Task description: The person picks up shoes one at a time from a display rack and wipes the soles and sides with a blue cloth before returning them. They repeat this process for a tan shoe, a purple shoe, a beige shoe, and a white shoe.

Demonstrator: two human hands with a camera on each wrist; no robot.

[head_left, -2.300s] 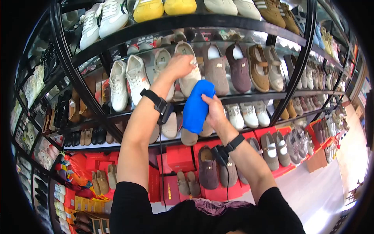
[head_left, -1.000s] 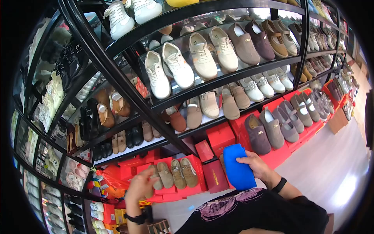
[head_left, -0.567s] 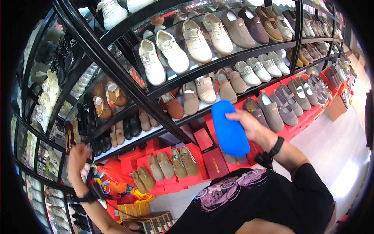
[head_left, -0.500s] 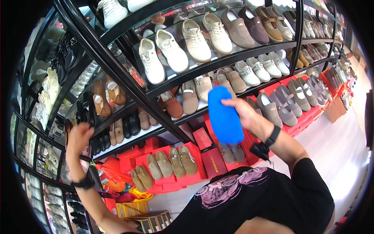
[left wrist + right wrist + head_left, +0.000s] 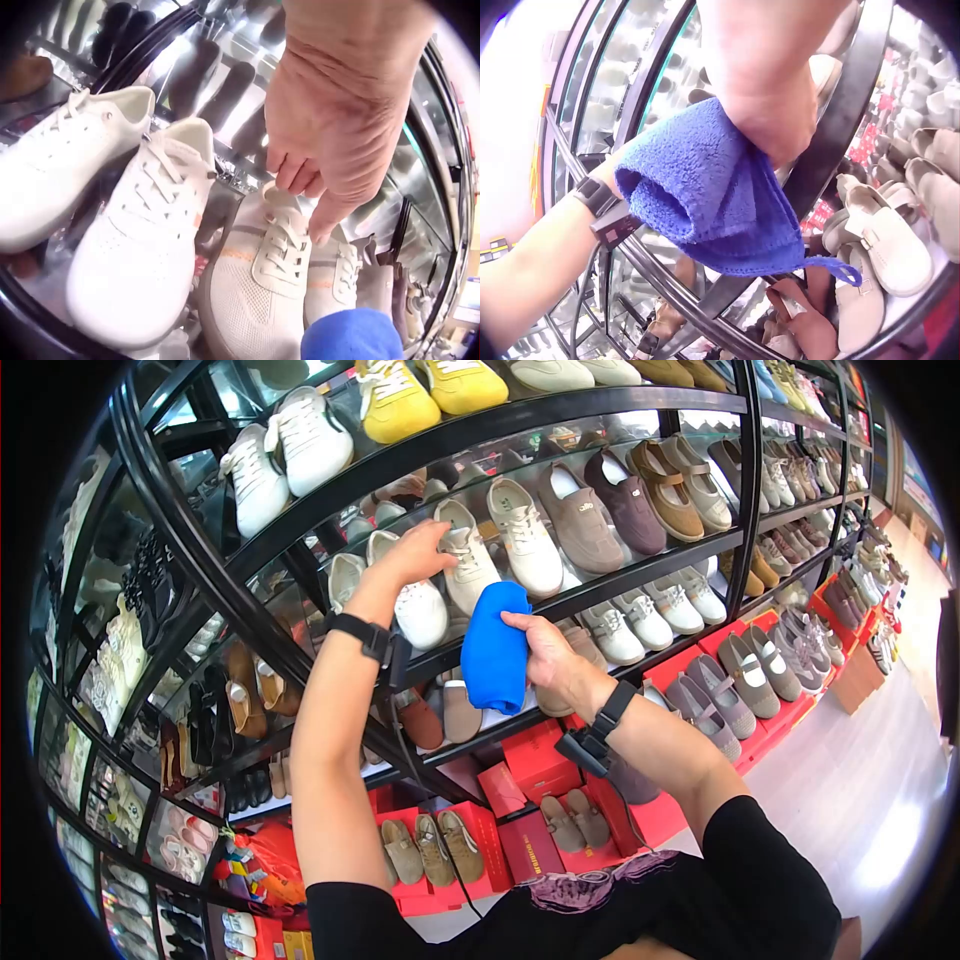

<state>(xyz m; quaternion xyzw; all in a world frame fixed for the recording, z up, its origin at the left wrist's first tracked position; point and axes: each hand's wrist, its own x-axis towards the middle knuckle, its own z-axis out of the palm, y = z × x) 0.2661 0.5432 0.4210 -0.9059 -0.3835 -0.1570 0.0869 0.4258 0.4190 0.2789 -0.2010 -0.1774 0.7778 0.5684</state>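
Observation:
In the head view my right hand [image 5: 562, 657] grips a folded blue towel [image 5: 496, 650], thumb on top. The right wrist view shows the towel [image 5: 697, 180] is fluffy, with a hanging loop at one corner. My left hand [image 5: 408, 555] reaches over the shelf, thumb and fingers apart, right at the opening of a cream lace-up sneaker [image 5: 470, 565]. In the left wrist view its bent fingers overlap the heel of this mesh sneaker [image 5: 259, 281], the thumb beside the laces. A white sneaker [image 5: 421, 610] stands left of it and another cream sneaker [image 5: 525, 540] right of it.
Black shelf rails [image 5: 620, 575] run across below the shoes, and a slanted black post [image 5: 200, 560] stands at left. Yellow sneakers [image 5: 395, 405] sit on the shelf above. Below are more shoes on red boxes [image 5: 540, 755]. A cable hangs from the left wrist.
My left hand has swung from the far left up to the cream sneaker. The right hand has carried the towel left, near the shelf edge. The head view has shifted upward.

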